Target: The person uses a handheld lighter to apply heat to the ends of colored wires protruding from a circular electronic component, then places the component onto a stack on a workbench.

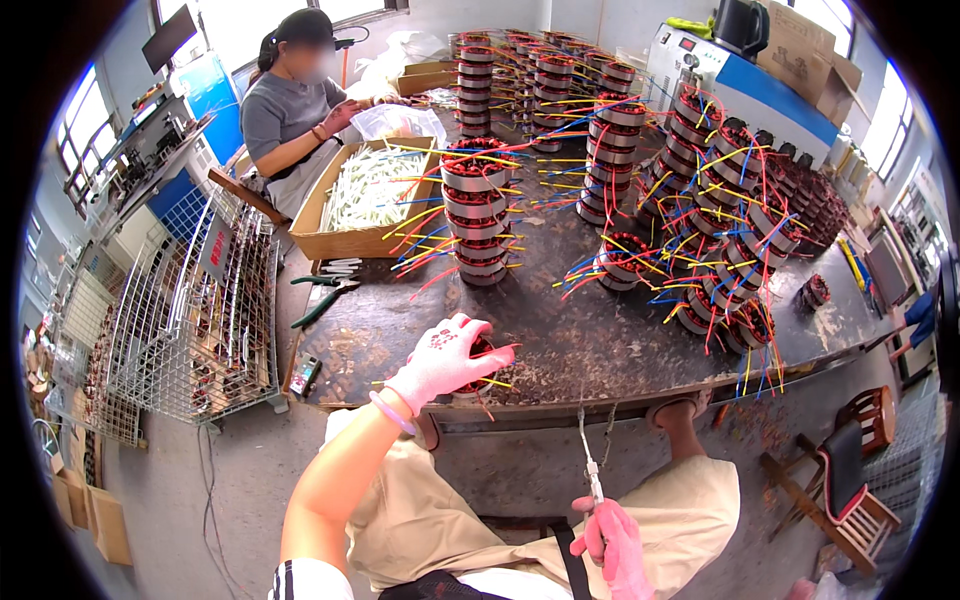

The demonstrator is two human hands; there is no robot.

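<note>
My left hand (447,358), in a pink glove, curls over a small wound motor stator (482,362) at the table's near edge. Short red and yellow wires stick out from that stator, and the palm hides much of it. Below the edge, over my lap, my right hand (612,545), also gloved in pink, grips a slim tool (593,468) with a thin metal shaft pointing up and a pale collar; its exact kind is unclear. Beyond my left hand rises a stack of stators (476,225) with red, blue and yellow wires.
Several more stator stacks (612,150) fill the table's far and right parts; some lean. Green-handled pliers (325,300) lie left, near a cardboard box (335,244) of white tubes. A person (305,110) sits far left. Wire cages (200,310) stand left, a wooden chair (845,480) right.
</note>
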